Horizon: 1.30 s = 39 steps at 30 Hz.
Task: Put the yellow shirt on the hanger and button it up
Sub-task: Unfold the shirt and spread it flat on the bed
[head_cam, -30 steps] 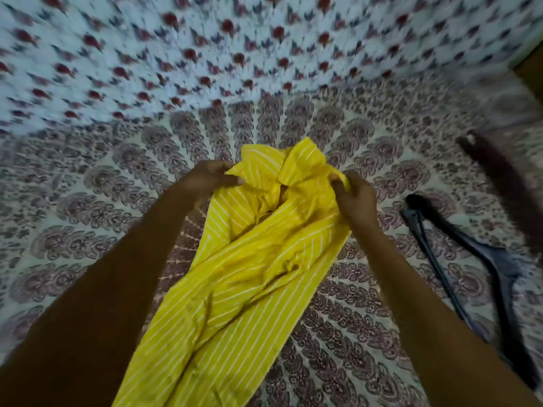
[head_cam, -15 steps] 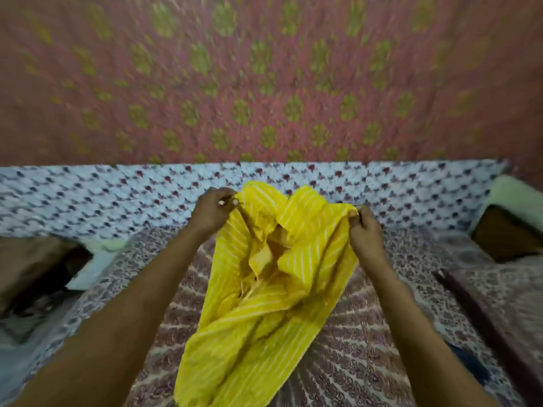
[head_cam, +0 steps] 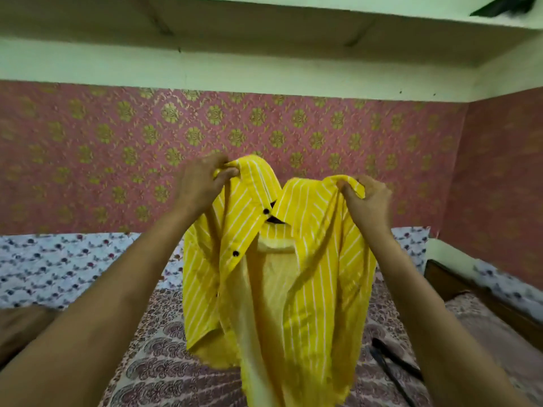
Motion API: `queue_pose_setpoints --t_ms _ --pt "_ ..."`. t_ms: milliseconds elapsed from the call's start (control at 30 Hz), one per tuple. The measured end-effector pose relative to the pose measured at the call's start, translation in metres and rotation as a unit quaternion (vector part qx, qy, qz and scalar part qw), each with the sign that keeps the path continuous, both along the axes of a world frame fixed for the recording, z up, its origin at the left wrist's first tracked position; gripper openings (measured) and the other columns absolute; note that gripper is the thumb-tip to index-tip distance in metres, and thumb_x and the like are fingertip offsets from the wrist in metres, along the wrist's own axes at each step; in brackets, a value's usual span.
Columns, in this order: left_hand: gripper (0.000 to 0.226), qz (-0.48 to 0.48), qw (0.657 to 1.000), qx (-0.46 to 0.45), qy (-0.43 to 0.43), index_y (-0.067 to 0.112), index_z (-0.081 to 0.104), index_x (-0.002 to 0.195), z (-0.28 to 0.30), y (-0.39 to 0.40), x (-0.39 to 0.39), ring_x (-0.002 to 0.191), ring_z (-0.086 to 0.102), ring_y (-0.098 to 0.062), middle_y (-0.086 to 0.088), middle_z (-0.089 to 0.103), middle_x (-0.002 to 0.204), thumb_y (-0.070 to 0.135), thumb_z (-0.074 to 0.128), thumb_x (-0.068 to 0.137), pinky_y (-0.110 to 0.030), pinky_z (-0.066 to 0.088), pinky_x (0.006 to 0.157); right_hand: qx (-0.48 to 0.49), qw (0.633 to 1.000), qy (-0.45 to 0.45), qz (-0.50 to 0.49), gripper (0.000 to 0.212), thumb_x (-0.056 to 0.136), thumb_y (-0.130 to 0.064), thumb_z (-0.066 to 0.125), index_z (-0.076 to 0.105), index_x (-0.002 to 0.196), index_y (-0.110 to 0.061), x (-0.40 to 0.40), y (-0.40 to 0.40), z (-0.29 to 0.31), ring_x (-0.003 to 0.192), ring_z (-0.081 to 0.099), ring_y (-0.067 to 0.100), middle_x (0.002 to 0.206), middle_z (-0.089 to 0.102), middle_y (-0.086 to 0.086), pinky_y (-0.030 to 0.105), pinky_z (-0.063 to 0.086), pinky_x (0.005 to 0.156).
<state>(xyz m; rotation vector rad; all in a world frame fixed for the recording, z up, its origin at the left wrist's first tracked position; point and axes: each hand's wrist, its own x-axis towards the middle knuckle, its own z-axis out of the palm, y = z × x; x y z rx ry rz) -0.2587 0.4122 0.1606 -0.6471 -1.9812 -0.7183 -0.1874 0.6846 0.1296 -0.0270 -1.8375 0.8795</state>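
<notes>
A yellow shirt [head_cam: 311,277] with thin white stripes and dark buttons hangs open in front of me, its front facing me and unbuttoned. My left hand [head_cam: 199,183] pinches the shirt's top left edge by the collar. My right hand [head_cam: 367,198] grips the top right edge at the shoulder. Both hands hold it up above the bed. A black hanger [head_cam: 393,365] lies on the bedsheet at the lower right, partly hidden behind my right forearm.
A bed with a patterned brown sheet [head_cam: 164,356] lies below. A blue flowered cloth [head_cam: 58,265] runs along the pink wallpapered wall [head_cam: 117,148]. The wooden bed frame [head_cam: 458,292] stands at the right, and a brown cushion [head_cam: 20,327] at the left.
Both hands have lifted the shirt higher and spread it apart, so it now hangs open with its buttons showing. My view has tilted up toward the wall.
</notes>
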Motion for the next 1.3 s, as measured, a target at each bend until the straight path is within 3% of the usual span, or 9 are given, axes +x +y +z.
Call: queue_pose_setpoints --t_ms 67,167,333,467,667,867,1000,1233,1300 --pt "0.043 -0.013 0.999 0.020 0.032 0.012 0.066 0.101 0.013 -0.008 0.014 0.082 0.064 -0.035 -0.016 0.070 0.095 0.048 0.051 0.082 -0.042 0.048 0.066 0.011 0.998 0.051 -0.026 0.038 0.077 -0.058 0.047 0.051 0.060 -0.024 0.011 -0.002 0.011 0.062 0.052 0.024 0.056 0.050 0.003 0.032 0.021 0.057" --pt "0.040 -0.007 0.996 0.041 0.082 0.011 0.064 0.099 0.027 -0.012 0.023 0.077 0.064 -0.036 -0.019 0.069 0.089 0.046 0.050 0.085 -0.040 0.043 0.059 0.021 0.988 0.118 -0.097 0.061 0.079 -0.060 0.040 0.065 0.085 -0.005 0.017 -0.001 0.025 0.077 0.060 0.040 0.078 0.065 0.024 0.031 0.024 0.059" --pt "0.046 0.020 0.994 0.051 0.093 0.015 0.059 0.099 0.029 -0.003 0.010 0.081 0.063 -0.037 -0.019 0.067 0.089 0.055 0.043 0.085 -0.040 0.043 0.060 0.022 0.981 0.151 -0.122 0.041 0.084 -0.043 0.049 0.066 0.092 -0.007 0.011 0.000 0.034 0.081 0.061 0.039 0.085 0.068 0.021 0.033 0.031 0.059" --pt "0.042 0.008 0.997 0.040 0.061 0.010 0.062 0.102 -0.002 0.014 -0.022 0.085 0.063 -0.037 -0.020 0.069 0.094 0.048 0.049 0.088 -0.035 0.035 0.061 0.011 0.987 0.119 -0.111 0.042 0.082 -0.045 0.048 0.066 0.085 -0.007 -0.024 0.013 0.000 0.075 0.061 0.040 0.077 0.066 0.021 0.040 0.038 0.058" --pt "0.059 0.044 0.998 0.001 -0.048 0.015 0.063 0.110 -0.101 0.052 -0.132 0.089 0.062 -0.041 -0.023 0.068 0.097 0.062 0.039 0.083 -0.045 0.047 0.070 0.002 0.994 0.009 -0.107 0.042 0.083 -0.046 0.048 0.067 0.087 -0.008 -0.125 0.049 -0.102 0.073 0.062 0.037 0.075 0.067 0.019 0.041 0.042 0.057" --pt "0.039 0.059 0.987 -0.025 -0.148 0.012 0.065 0.106 -0.211 0.108 -0.244 0.083 0.064 -0.036 -0.018 0.071 0.093 0.044 0.053 0.089 -0.035 0.042 0.060 -0.040 0.989 -0.115 -0.081 0.051 0.083 -0.054 0.045 0.069 0.100 -0.013 -0.242 0.098 -0.218 0.073 0.063 0.035 0.076 0.068 0.018 0.036 0.042 0.057" --pt "0.041 0.047 0.969 -0.036 -0.239 0.013 0.066 0.104 -0.313 0.145 -0.328 0.076 0.064 -0.033 -0.014 0.071 0.089 0.046 0.049 0.087 -0.028 0.035 0.053 -0.059 0.970 -0.217 -0.093 0.037 0.089 -0.041 0.055 0.066 0.109 -0.012 -0.317 0.121 -0.305 0.081 0.061 0.039 0.083 0.067 0.024 0.034 0.037 0.061" --pt "0.034 0.073 0.937 -0.076 -0.333 0.018 0.060 0.116 -0.463 0.205 -0.465 0.092 0.062 -0.038 -0.022 0.067 0.097 0.040 0.048 0.093 -0.037 0.040 0.064 -0.069 0.940 -0.291 -0.165 0.051 0.079 -0.048 0.040 0.064 0.108 -0.013 -0.429 0.170 -0.445 0.090 0.059 0.042 0.092 0.065 0.024 0.034 0.029 0.062" --pt "0.036 0.065 0.926 -0.118 -0.353 0.017 0.058 0.120 -0.501 0.218 -0.489 0.096 0.060 -0.041 -0.025 0.066 0.101 0.039 0.046 0.094 -0.042 0.045 0.073 -0.055 0.922 -0.334 -0.189 0.046 0.085 -0.048 0.045 0.062 0.111 -0.013 -0.447 0.179 -0.474 0.095 0.057 0.043 0.098 0.064 0.025 0.040 0.037 0.065"
